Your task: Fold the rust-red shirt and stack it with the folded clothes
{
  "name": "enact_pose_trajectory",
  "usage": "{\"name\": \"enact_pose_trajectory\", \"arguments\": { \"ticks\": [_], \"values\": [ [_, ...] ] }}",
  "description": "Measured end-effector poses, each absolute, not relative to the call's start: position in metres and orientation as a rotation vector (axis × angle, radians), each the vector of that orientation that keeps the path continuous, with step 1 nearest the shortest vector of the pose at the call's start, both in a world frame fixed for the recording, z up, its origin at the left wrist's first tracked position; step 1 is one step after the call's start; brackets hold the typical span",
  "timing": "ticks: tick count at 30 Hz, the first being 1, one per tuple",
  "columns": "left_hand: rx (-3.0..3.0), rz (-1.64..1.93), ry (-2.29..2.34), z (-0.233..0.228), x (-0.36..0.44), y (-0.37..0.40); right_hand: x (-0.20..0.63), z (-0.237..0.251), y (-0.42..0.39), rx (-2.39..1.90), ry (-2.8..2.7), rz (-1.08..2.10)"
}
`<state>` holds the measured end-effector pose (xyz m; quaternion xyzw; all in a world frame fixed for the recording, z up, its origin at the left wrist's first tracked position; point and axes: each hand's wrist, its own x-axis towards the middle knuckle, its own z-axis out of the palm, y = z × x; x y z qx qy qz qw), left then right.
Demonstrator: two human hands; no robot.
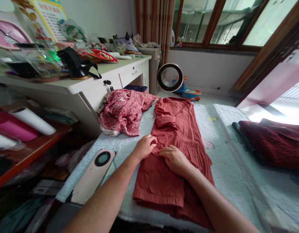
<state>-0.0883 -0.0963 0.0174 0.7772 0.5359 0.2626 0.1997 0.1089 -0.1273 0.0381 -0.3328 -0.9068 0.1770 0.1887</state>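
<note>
Two bare forearms reach forward over a bed (pixel 237 181) covered with a pale printed sheet. Both hands rest on a rust-red garment (pixel 173 152) that lies lengthwise on the bed, stretching away from the person. The left hand (pixel 145 146) is loosely curled at the garment's left edge, fingertips pinching a small fold of the cloth. The right hand (pixel 175 158) lies flat and open just beside it, palm down, pressing the fabric and gripping nothing. Left of the left hand, a pink phone (pixel 93 176) lies face down on the sheet. Beyond the left hand sits a crumpled pink floral garment (pixel 125 111). Well to the right of the right hand lies dark red cloth (pixel 275 145). Farther off on the left stands a cluttered white tabletop (pixel 115 72)
</note>
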Motion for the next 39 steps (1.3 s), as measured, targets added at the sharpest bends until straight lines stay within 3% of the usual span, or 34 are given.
{"name": "enact_pose_trajectory", "arguments": {
  "ticks": [39],
  "values": [
    [2.205, 0.685, 1.449, 0.017, -0.092, -0.098, 0.112, 0.046, -0.137, -0.974, -2.545, 0.525]
  ]
}}
